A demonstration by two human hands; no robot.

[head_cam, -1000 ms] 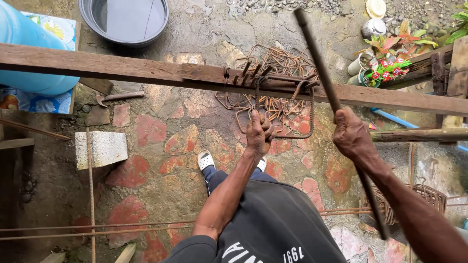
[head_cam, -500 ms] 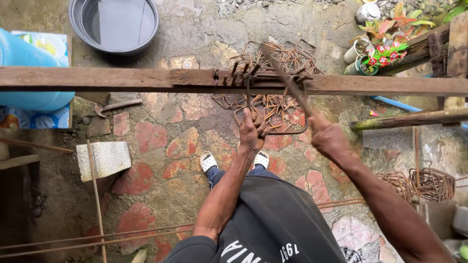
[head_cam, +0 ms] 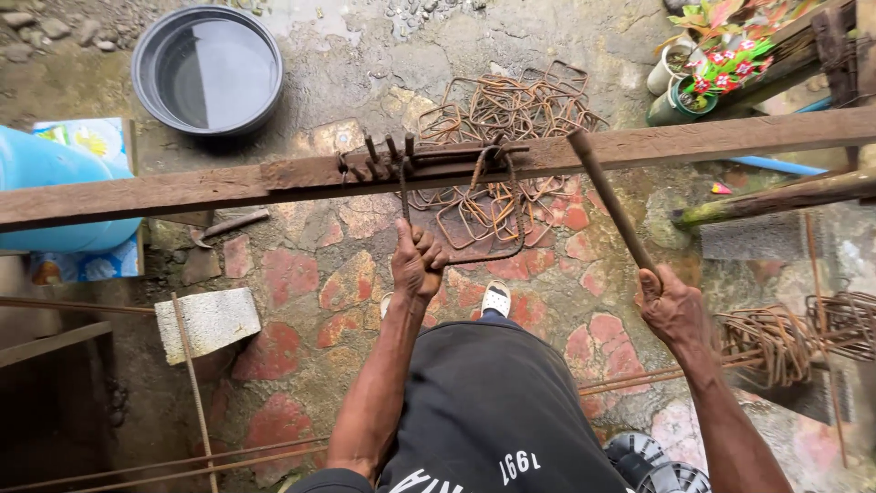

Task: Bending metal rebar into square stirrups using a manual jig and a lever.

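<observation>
Stone yard (head_cam: pixel 301 301) | left hand (head_cam: pixel 417 263) grips bent rebar (head_cam: pixel 474 256) | right hand (head_cam: pixel 673 306) grips lever (head_cam: pixel 610 196)

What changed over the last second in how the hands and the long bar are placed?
The right hand swung the long rusty metal bar from steeply raised down toward the wooden beam, its tip now at the beam. The left hand kept its grip on the bent rusty steel rod.

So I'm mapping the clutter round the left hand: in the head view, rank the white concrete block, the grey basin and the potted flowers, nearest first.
From the left hand:
1. White concrete block, lower left on the paving.
2. Grey basin, upper left beyond the wooden beam.
3. Potted flowers, top right corner.
</observation>
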